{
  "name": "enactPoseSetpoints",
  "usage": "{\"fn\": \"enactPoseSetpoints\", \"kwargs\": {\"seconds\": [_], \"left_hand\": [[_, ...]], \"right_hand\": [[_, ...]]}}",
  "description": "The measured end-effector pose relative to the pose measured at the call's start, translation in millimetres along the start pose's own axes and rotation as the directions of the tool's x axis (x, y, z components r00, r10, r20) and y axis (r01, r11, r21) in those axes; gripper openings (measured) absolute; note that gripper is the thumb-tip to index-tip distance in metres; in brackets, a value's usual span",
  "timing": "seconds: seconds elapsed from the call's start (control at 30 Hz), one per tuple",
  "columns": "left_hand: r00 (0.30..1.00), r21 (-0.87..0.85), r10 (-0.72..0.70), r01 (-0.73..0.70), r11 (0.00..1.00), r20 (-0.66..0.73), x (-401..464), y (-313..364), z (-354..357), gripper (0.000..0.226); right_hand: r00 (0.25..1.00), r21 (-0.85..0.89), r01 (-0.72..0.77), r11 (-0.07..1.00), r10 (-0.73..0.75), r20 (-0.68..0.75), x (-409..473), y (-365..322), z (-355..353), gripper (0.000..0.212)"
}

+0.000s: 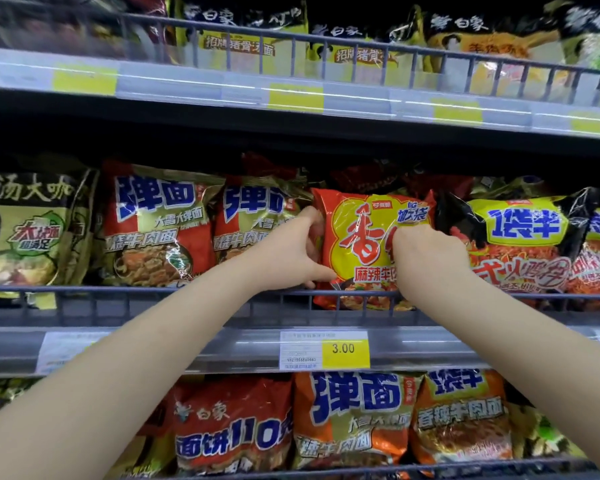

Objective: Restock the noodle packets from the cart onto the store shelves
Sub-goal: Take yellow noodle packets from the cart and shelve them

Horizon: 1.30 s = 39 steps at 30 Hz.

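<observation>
Nearest the lens, two bare forearms, smooth and cut off at the lower corners, reaching up and inward to the middle shelf (222,344). Left hand (297,252) curled round the left edge of a red-and-yellow noodle packet (357,244), thumb low by the bottom corner, fingers wrapped behind the crinkled seam and partly hidden. Right hand (426,256) clenched on the packet's right side, knuckles forward, fingertips buried against the glossy film and hard to make out. Packet itself upright, pillow-shaped, shiny plastic with sharp creases, standing on the middle shelf behind a thin grey wire rail (118,289), lower edge showing through the bars. Just left, touching, two red-and-gold packets (160,223) with blue lettering; just right, a yellow-and-black packet (520,237), puffy and wrinkled. Below the rail, a clear plastic strip with a yellow price tag (343,349) reading 3.00. Lower shelf packets (354,420) orange and red, bottoms cropped by the frame. Upper shelf packets (243,39) dark and yellow, blurred, tops cut off, lettering only partly legible.
</observation>
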<state>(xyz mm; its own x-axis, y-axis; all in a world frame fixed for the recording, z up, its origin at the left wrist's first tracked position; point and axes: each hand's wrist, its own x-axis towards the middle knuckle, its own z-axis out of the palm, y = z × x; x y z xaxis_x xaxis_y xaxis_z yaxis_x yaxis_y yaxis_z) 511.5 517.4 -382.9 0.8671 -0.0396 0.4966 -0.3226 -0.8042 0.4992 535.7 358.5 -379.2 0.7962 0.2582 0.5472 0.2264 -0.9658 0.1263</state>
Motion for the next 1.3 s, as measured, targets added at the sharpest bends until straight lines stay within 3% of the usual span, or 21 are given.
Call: {"fn": "enactPoseSetpoints", "kwargs": {"seconds": [0.13,0.3,0.4,0.5,0.57,0.67,0.83,0.93,1.07,1.3], "left_hand": [[0.992,-0.102,-0.126,0.125,0.987,-0.001,-7,-11,-17,0.039],[0.942,-0.124,-0.262,0.241,0.963,-0.211,-18,-31,-58,0.02],[0.901,-0.093,-0.334,0.321,0.942,-0.277,-20,-42,-73,0.031],[0.878,-0.055,-0.41,0.41,0.911,-0.247,-22,-45,-72,0.047],[0.871,-0.096,-0.439,0.429,0.898,-0.22,-20,-44,-68,0.056],[0.856,-0.066,-0.46,0.458,0.886,-0.236,-16,-43,-64,0.059],[0.836,0.027,-0.49,0.512,0.859,-0.247,-10,-42,-62,0.052],[0.819,0.015,-0.517,0.537,0.843,-0.248,-7,-41,-64,0.047],[0.791,0.011,-0.559,0.579,0.815,-0.247,3,-41,-66,0.044],[0.782,0.132,-0.585,0.616,0.776,-0.214,10,-42,-65,0.031]], "right_hand": [[1.0,0.03,-0.012,0.999,0.012,-0.001,-8,1,-16,0.014],[0.989,0.112,0.075,0.991,-0.059,-0.138,-16,-13,-28,0.021],[0.963,0.228,0.22,0.949,-0.174,-0.204,-13,-36,-29,0.022],[0.946,0.382,0.314,0.869,-0.251,-0.206,-1,-59,-22,0.02],[0.947,0.467,0.318,0.825,-0.256,-0.194,9,-72,-17,0.009],[0.961,0.536,0.276,0.798,-0.213,-0.178,17,-86,-14,0.019],[0.965,0.47,0.253,0.846,-0.185,-0.188,21,-101,-12,0.035],[0.968,0.446,0.249,0.86,-0.208,-0.139,23,-106,-6,0.039],[0.978,0.423,0.209,0.881,-0.198,-0.071,24,-116,1,0.06],[0.977,0.337,0.196,0.921,-0.212,0.01,34,-116,8,0.08]]}}
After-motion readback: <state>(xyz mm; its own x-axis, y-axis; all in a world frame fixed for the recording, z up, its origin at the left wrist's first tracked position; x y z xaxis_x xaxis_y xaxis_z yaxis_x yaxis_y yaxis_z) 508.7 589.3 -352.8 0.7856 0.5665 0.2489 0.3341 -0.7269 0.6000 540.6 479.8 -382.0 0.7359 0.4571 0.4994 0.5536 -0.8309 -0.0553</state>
